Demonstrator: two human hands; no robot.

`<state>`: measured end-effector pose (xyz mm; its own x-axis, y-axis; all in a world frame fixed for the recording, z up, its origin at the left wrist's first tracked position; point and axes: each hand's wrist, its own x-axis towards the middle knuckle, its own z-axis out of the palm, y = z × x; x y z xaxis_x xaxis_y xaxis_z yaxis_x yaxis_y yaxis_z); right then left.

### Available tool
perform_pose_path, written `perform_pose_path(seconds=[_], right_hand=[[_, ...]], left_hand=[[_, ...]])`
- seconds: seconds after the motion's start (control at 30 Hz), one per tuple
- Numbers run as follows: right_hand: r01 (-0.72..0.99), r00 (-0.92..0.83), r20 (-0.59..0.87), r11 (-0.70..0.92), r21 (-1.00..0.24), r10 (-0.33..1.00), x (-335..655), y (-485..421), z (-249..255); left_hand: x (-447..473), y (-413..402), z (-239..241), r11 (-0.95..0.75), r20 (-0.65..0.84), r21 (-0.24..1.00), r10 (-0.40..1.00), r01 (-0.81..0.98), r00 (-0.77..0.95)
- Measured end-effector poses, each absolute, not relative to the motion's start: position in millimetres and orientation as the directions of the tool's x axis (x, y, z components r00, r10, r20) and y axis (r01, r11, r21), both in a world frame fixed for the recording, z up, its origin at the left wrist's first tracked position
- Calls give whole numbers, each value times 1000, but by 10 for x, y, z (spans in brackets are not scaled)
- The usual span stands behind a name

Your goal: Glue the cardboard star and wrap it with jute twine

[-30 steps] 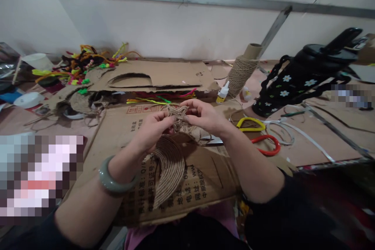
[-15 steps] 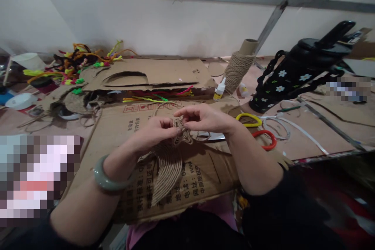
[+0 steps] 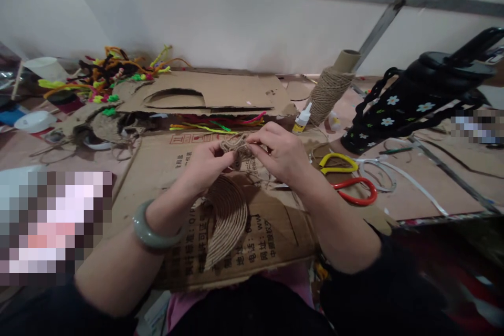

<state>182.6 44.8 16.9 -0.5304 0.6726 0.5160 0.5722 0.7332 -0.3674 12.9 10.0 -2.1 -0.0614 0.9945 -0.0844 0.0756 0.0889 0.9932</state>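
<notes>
Between my hands is a small looped piece of jute twine point(image 3: 235, 145), raised over the cardboard. My left hand point(image 3: 205, 166) is closed on its left side, thumb across the front. With thumb and fingertips, my right hand point(image 3: 275, 151) pinches its right edge; the exact spot is partly hidden. Below them, a curved leaf-like piece of coiled jute twine point(image 3: 228, 218) lies on the flattened cardboard box point(image 3: 283, 252). Scissors with one yellow and one red handle point(image 3: 356, 191) lie beside my right forearm, their blades partly covered by it.
A spool of jute twine point(image 3: 331, 89) stands behind, with a small glue bottle point(image 3: 302, 118) before it. A black flowered water bottle point(image 3: 397, 105) leans at right. Colourful pipe cleaners point(image 3: 114, 71), a cut cardboard sheet point(image 3: 232, 92) and a white cup point(image 3: 46, 69) lie at the back left.
My hands have turned the looped twine piece and raised it slightly, away from the coiled piece. My right hand's fingers now pinch its right edge. The view has shifted a little.
</notes>
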Motion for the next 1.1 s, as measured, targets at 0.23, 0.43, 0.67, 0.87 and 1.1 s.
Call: perform_pose_path(seconds=[0.23, 0.43, 0.67, 0.87, 1.1], right_hand=[[591, -527, 465, 699, -402, 712, 1696, 332, 88], [644, -551, 445, 699, -310, 706, 1626, 280, 36], [718, -582, 390, 676, -166, 713, 1595, 213, 51], [725, -609, 429, 688, -40, 667, 1600, 184, 46], [728, -601, 411, 682, -73, 685, 1591, 169, 59]], left_hand=[[108, 132, -73, 5, -9, 1000, 978, -20, -208], [157, 123, -38, -9, -29, 990, 964, -139, -263], [186, 99, -29, 10, -63, 978, 965, -208, -253], [191, 86, -38, 38, -107, 946, 974, -323, -198], [184, 95, -25, 75, -152, 938, 966, -337, -208]])
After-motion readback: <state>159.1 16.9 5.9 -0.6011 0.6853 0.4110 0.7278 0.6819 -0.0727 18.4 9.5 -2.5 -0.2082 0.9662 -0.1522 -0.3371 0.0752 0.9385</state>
